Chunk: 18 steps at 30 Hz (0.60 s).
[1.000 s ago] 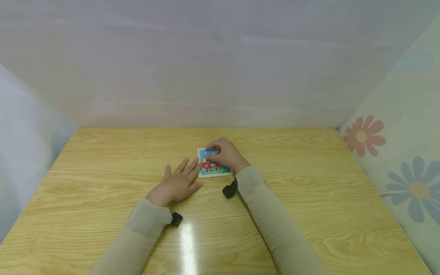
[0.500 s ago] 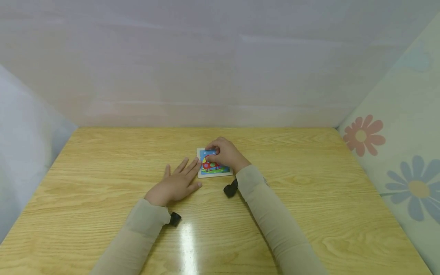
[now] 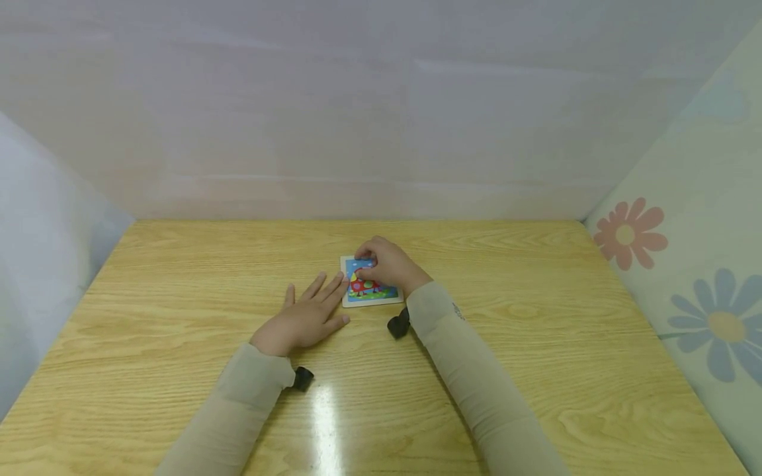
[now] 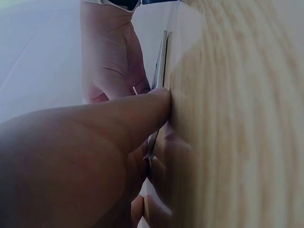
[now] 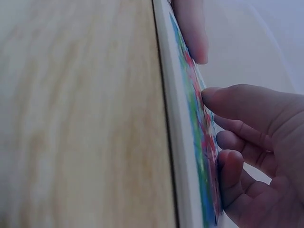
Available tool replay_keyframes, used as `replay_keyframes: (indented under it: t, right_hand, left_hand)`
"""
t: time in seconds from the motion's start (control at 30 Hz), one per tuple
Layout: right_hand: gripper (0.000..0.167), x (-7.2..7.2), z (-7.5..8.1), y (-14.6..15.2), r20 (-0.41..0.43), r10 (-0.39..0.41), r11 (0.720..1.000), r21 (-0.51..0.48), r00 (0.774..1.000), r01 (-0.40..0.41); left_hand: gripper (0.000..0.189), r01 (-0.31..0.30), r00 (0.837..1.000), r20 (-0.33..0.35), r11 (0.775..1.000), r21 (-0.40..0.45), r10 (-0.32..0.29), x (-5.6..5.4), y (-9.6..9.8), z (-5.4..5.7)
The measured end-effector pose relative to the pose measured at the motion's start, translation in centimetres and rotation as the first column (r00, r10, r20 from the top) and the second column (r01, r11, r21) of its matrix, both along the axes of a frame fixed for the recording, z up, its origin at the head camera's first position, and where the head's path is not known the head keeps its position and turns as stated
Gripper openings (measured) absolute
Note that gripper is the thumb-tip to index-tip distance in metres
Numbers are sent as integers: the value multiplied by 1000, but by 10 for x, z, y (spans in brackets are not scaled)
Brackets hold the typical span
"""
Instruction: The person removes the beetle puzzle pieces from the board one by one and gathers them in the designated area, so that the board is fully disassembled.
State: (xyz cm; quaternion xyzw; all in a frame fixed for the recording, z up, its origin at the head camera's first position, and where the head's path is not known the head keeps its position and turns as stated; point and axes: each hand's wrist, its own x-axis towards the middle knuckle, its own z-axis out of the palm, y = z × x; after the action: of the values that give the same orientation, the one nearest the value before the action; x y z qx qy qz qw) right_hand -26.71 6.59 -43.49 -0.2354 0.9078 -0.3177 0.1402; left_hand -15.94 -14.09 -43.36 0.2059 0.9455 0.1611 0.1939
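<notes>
A small flat board (image 3: 373, 303) with a pale rim lies near the middle of the table. Its picture (image 3: 364, 285) has a blue top, a red dotted figure and green ground. My left hand (image 3: 303, 322) lies with fingers spread, fingertips at the board's left edge. Over the upper right of the picture, my right hand (image 3: 394, 266) has its thumb and bent fingers down on the face. The right wrist view shows the right thumb (image 5: 237, 102) touching the picture; whether it pinches a separate piece is hidden. Seen edge-on, the board looks flat against the table.
The wood-grain table (image 3: 536, 344) reaches back to a plain pale wall (image 3: 357, 119). On the right stands a wall with a red flower (image 3: 625, 235) and a blue flower (image 3: 725, 327). Black wrist devices (image 3: 303, 379) sit under both sleeves.
Almost nothing moves. Both hands keep their places at the board, with only a slight shift of the right wrist.
</notes>
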Motion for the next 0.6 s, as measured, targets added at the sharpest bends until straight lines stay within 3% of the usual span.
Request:
replay_keyframes:
  t: [0.23,0.6]
  right_hand:
    - [20,3,2,-2,10,12,1000,-23,1000,-12]
    - [32,-1,1,3,-9,5,1000,-2,1000,-5]
  left_hand:
    - [73,-1,1000,-7,1000,2,1,0,0,0]
    - [73,-2,1000,4,1000,8,2,1,1,3]
